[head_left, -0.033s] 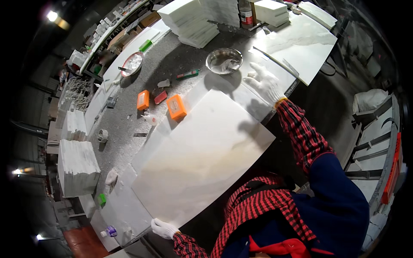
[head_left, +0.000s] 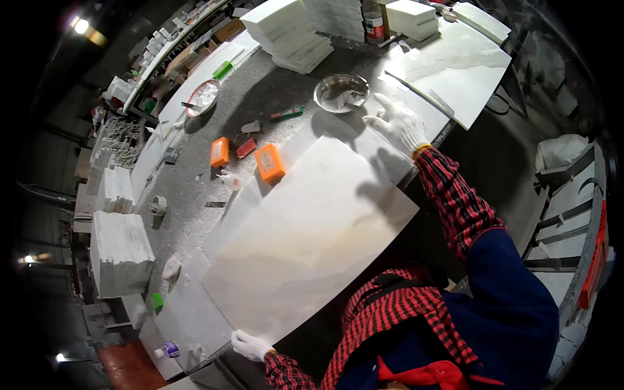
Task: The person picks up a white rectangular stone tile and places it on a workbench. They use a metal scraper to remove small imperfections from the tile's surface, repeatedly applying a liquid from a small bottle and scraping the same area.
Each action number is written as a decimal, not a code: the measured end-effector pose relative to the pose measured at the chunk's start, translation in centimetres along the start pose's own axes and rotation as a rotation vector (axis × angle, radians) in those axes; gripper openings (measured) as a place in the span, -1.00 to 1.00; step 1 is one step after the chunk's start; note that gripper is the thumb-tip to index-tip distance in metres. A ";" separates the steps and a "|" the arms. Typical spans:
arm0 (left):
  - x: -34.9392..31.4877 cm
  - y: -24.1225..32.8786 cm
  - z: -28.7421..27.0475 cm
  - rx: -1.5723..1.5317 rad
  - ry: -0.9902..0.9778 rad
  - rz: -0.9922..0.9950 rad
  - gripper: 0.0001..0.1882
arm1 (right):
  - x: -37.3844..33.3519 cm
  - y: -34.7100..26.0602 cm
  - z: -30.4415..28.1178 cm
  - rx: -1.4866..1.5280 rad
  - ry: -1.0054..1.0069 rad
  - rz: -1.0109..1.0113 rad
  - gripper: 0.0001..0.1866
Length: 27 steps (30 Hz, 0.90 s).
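A large white stone-look slab (head_left: 312, 227) with beige and grey veining lies in front of me, its near edge jutting past the bench. My left hand (head_left: 252, 346), in a white knitted glove, is closed on the slab's near left corner. Beyond the slab's far right part, my right hand (head_left: 400, 127), gloved the same way, is raised with fingers apart and nothing in it. Its fingertips are near a steel bowl (head_left: 325, 107) of greyish paste with a tool in it. Two orange boxes (head_left: 270, 164) sit beside the slab's far left edge.
White tile stacks stand at the back (head_left: 286, 39) and left (head_left: 120, 253). A red-rimmed bowl (head_left: 207, 107) of white material, a red block (head_left: 246, 148) and a green tube (head_left: 287, 113) lie on the grey bench. Another veined slab (head_left: 465, 65) is at far right.
My right hand has shifted slightly left, toward the steel bowl. My left hand stays on the slab's corner, and the slab has not visibly moved.
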<state>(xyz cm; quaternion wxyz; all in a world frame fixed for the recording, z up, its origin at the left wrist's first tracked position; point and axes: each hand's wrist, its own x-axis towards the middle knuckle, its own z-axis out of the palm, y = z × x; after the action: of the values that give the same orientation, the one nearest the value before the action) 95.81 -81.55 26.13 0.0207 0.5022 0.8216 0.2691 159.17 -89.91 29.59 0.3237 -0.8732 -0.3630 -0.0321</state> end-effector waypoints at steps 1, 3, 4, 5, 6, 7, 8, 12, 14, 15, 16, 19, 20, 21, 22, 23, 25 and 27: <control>0.5 -1.4 0.3 -0.009 0.003 0.027 -0.52 | 0.6 -1.7 -0.4 0.012 -0.111 0.055 -0.23; 0.6 -0.4 0.4 -0.035 -0.003 0.051 -0.53 | 2.0 -1.6 1.6 0.055 -0.107 0.077 -0.27; 0.1 0.8 0.2 -0.046 -0.009 0.036 -0.53 | 2.7 -1.3 2.5 0.074 -0.104 0.090 -0.29; 0.3 0.1 0.0 -0.056 0.002 0.025 -0.53 | 3.0 -2.5 3.0 0.110 -0.099 0.091 -0.45; 0.3 -0.1 0.0 -0.071 0.003 0.021 -0.54 | 3.6 -2.3 3.8 0.115 -0.082 0.095 -0.50; 0.4 0.0 0.1 -0.064 0.001 0.009 -0.54 | 4.4 -1.8 5.1 0.120 -0.063 0.099 -0.56; 0.2 0.1 -0.1 -0.049 -0.003 -0.010 -0.54 | 4.8 -2.3 5.4 0.123 -0.056 0.102 -0.61; -0.1 1.0 -0.1 -0.047 0.010 -0.027 -0.54 | 5.8 -1.8 5.3 0.076 -0.030 0.109 -0.70; 0.0 0.7 0.0 -0.060 0.016 -0.037 -0.54 | 6.6 -1.0 5.6 0.116 -0.026 0.102 -0.67; -0.1 0.6 -0.2 -0.063 0.022 -0.037 -0.54 | 6.7 -0.8 5.6 0.155 -0.013 0.087 -0.66; -0.2 0.5 -0.3 -0.067 0.028 -0.037 -0.55 | 6.8 -0.7 5.7 0.194 0.001 0.071 -0.65; -0.3 0.6 0.0 -0.053 0.026 -0.028 -0.55 | 7.2 -0.1 5.3 0.218 -0.003 0.071 -0.62; -0.2 0.7 0.0 -0.045 0.030 -0.025 -0.55 | 7.3 -0.1 5.2 0.227 -0.006 0.073 -0.62; -0.3 0.7 0.1 -0.048 0.026 -0.024 -0.56 | 7.4 -0.2 5.1 0.243 -0.031 0.115 -0.62; -0.4 0.8 0.2 -0.052 0.022 -0.025 -0.56 | 7.5 -0.2 5.0 0.258 -0.057 0.156 -0.63; -0.5 0.9 0.0 -0.056 0.023 -0.028 -0.56 | 7.5 -0.8 4.8 0.277 -0.085 0.193 -0.63; -0.8 1.4 0.0 -0.078 -0.005 -0.059 -0.56 | 7.5 -1.3 4.1 0.301 -0.113 0.239 -0.63; -1.0 1.7 -0.7 -0.076 0.001 -0.088 -0.56 | 6.4 -4.2 0.6 0.308 -0.189 0.226 -0.59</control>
<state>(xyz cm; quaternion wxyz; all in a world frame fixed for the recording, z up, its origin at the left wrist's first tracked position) 97.44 -82.08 27.26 0.0512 0.4645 0.8320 0.2989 161.02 -83.38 33.29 0.4194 -0.8476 -0.2921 0.1425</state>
